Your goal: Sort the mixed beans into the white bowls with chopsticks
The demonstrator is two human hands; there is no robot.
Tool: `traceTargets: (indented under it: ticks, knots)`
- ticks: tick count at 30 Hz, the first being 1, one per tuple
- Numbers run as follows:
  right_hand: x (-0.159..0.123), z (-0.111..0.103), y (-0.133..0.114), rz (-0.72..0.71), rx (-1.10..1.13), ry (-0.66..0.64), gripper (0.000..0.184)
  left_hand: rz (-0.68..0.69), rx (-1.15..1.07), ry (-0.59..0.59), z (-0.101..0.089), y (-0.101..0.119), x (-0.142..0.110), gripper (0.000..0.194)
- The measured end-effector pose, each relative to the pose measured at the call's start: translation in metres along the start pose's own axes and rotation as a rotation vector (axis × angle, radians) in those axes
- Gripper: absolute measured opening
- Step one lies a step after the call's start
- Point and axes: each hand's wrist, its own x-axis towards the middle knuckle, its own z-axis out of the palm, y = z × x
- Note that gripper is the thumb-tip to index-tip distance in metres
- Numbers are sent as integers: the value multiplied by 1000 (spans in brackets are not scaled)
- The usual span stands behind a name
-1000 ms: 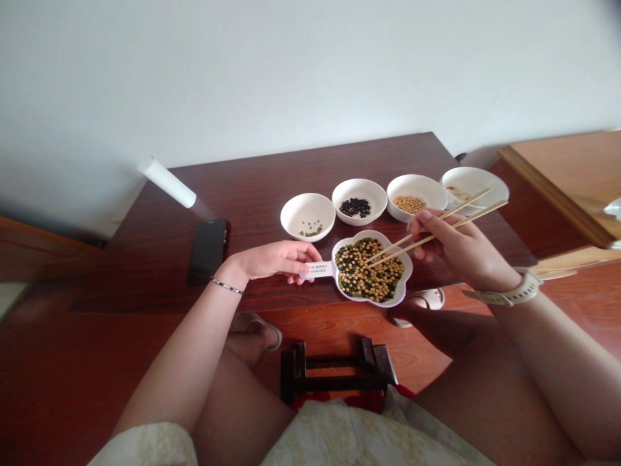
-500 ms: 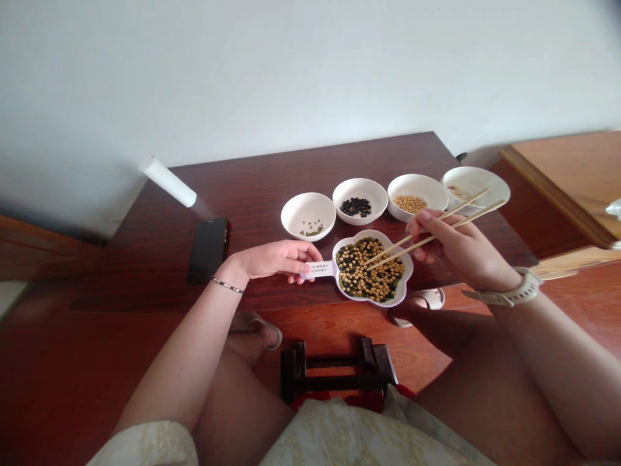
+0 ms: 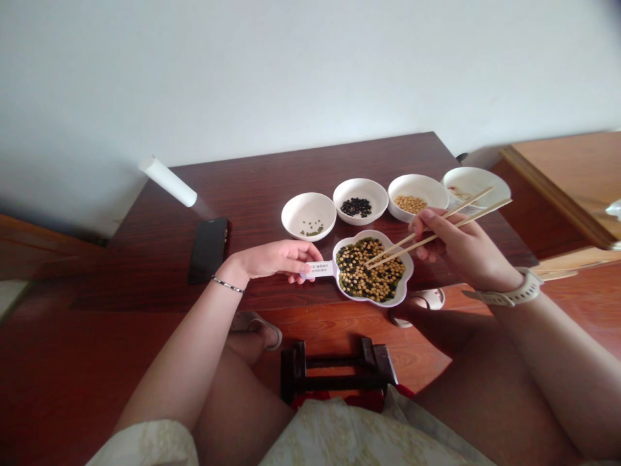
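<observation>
My left hand point(image 3: 279, 261) grips the labelled handle point(image 3: 319, 270) of a white flower-shaped dish point(image 3: 373, 233). The dish holds mixed soybeans, black beans and mung beans. My right hand point(image 3: 463, 244) holds a pair of wooden chopsticks point(image 3: 402, 246), their tips among the beans with no single bean clearly held. Behind the dish stand a white bowl of mung beans point(image 3: 295, 210), one of black beans point(image 3: 361, 186) and one of soybeans point(image 3: 417, 182). A fourth white bowl point(image 3: 478, 178), partly behind the chopsticks, has only a little inside.
A black smartphone point(image 3: 208, 250) lies on the dark wooden table point(image 3: 301, 162), left of the bowls. A white cylinder point(image 3: 167, 181) rests at the table's far left corner. A wooden surface point(image 3: 557, 168) stands to the right, and a dark wooden stool point(image 3: 334, 372) sits below.
My right hand and the chopsticks have shifted slightly right, with the tips still over the beans. My left hand and the dish stay nearly still.
</observation>
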Motion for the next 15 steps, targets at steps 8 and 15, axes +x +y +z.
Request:
traceTargets:
  ticks: [8, 15]
  knots:
    - [3, -17, -5, -94, -25, 201, 33, 7, 0, -1, -1, -4, 0, 35]
    - [6, -31, -6, -142, 10, 317, 31, 6, -2, -1, -1, -4, 0, 35]
